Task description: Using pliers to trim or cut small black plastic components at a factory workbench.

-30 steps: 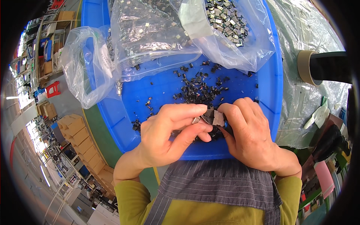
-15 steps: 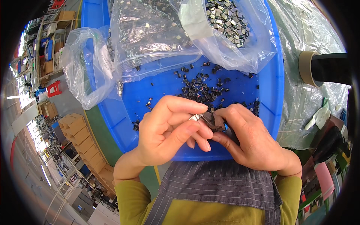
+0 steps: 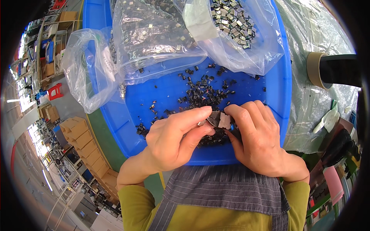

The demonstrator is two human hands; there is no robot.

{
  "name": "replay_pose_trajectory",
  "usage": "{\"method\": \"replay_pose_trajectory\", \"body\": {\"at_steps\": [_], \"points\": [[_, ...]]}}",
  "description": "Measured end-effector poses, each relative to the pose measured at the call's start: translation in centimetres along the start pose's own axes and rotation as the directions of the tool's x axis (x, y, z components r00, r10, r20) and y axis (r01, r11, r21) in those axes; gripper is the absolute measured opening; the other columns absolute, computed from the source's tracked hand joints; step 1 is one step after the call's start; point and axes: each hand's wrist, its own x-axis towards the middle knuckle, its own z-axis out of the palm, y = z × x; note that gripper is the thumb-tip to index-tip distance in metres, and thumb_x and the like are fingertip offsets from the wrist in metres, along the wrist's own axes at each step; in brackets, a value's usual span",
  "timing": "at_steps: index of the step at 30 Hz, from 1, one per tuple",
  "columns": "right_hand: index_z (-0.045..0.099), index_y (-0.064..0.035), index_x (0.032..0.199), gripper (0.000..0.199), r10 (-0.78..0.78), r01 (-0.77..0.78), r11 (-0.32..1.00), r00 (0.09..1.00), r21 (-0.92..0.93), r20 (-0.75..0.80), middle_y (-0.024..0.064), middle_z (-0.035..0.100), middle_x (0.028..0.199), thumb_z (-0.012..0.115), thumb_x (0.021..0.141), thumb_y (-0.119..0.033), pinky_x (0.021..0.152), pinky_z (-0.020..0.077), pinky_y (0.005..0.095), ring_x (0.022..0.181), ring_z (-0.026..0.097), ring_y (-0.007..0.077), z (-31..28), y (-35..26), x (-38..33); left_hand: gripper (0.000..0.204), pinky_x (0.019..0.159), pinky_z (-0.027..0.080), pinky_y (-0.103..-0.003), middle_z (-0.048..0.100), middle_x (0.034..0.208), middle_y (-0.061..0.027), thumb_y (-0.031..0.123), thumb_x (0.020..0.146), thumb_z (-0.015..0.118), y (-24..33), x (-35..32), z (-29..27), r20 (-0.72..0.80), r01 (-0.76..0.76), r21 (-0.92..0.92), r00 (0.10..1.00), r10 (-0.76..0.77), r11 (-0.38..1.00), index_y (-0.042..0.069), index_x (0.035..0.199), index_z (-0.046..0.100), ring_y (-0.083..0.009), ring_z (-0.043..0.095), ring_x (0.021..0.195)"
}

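Observation:
A dark brown, blocky piece (image 3: 224, 120) with flat faces is held between my two hands over a blue tray (image 3: 278, 115). My left hand (image 3: 169, 138) is closed, its thumb and forefinger pinching at the left end of the piece. A tiny shiny metal bit (image 3: 200, 123) shows between those fingers. My right hand (image 3: 256, 138) grips the right end with thumb and fingers; its palm side is hidden. Beyond the hands, many small black parts (image 3: 204, 92) lie scattered in the tray.
Clear plastic bags (image 3: 154, 42) of small parts fill the tray's far side; an opened one holds shiny square pieces (image 3: 235, 27). A limp clear bag (image 3: 86, 73) hangs over the left rim. At right are a tape roll (image 3: 317, 71) and plastic sheeting (image 3: 304, 38).
The left hand has turned, its fingers drawing together at the piece's left end. The right hand has shifted slightly and the brown piece now shows a flatter, lighter face.

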Motion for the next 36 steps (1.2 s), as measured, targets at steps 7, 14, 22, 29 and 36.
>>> {"method": "replay_pose_trajectory", "body": {"at_steps": [7,14,22,29,36], "points": [[0.055,-0.0060,0.104,0.043,-0.063,0.043,0.988,0.989,-0.145,-0.132,0.0063,0.045,0.080,0.066,0.063,-0.006,0.061,0.0343,0.0361,0.072,0.046,0.0239,0.7,0.2,0.0,0.026,0.061,0.053,-0.024,0.067,0.092,-0.0198,0.008,0.098,0.046,0.1,-0.1,0.1,-0.023,-0.023,0.055,0.999,0.024,0.998,-0.006,0.121,0.042,-0.0214,0.069,0.079],[0.053,-0.0047,0.109,0.058,-0.041,0.033,0.992,0.997,-0.122,-0.064,0.0093,0.047,0.084,0.073,0.055,0.000,0.065,0.0361,0.0389,0.076,0.048,0.0284,0.3,0.1,-0.3,0.026,0.062,0.051,-0.025,0.066,0.086,-0.0203,0.013,0.101,0.040,0.9,0.0,-0.1,0.028,0.169,-0.192,0.986,-0.166,0.967,-0.003,0.121,0.036,-0.0222,0.069,0.076],[0.053,-0.0042,0.111,0.060,-0.048,0.040,0.991,0.997,-0.125,-0.058,0.0097,0.049,0.086,0.073,0.054,0.000,0.066,0.0366,0.0387,0.077,0.049,0.0282,0.4,0.2,-0.3,0.023,0.061,0.051,-0.025,0.065,0.085,-0.0201,0.010,0.101,0.039,1.0,0.0,-0.1,0.026,0.154,-0.189,0.988,-0.152,0.970,-0.002,0.119,0.036,-0.0230,0.069,0.075],[0.052,-0.0041,0.113,0.061,-0.057,0.048,0.993,0.995,-0.108,-0.084,0.0096,0.049,0.088,0.072,0.055,0.001,0.066,0.0359,0.0390,0.078,0.049,0.0285,0.4,0.1,0.0,0.023,0.062,0.051,-0.025,0.065,0.088,-0.0217,0.008,0.100,0.040,0.6,-0.5,0.3,0.004,0.096,-0.223,0.995,-0.097,0.970,-0.001,0.120,0.034,-0.0236,0.069,0.077],[0.053,-0.0044,0.110,0.057,-0.048,0.041,0.993,0.997,-0.113,-0.060,0.0101,0.048,0.086,0.073,0.056,0.000,0.066,0.0358,0.0392,0.077,0.048,0.0291,0.3,0.1,-0.1,0.026,0.064,0.052,-0.026,0.066,0.090,-0.0233,0.008,0.099,0.043,0.5,-0.5,0.6,0.003,0.071,-0.177,0.997,-0.072,0.982,-0.001,0.121,0.032,-0.0246,0.069,0.081]]}}
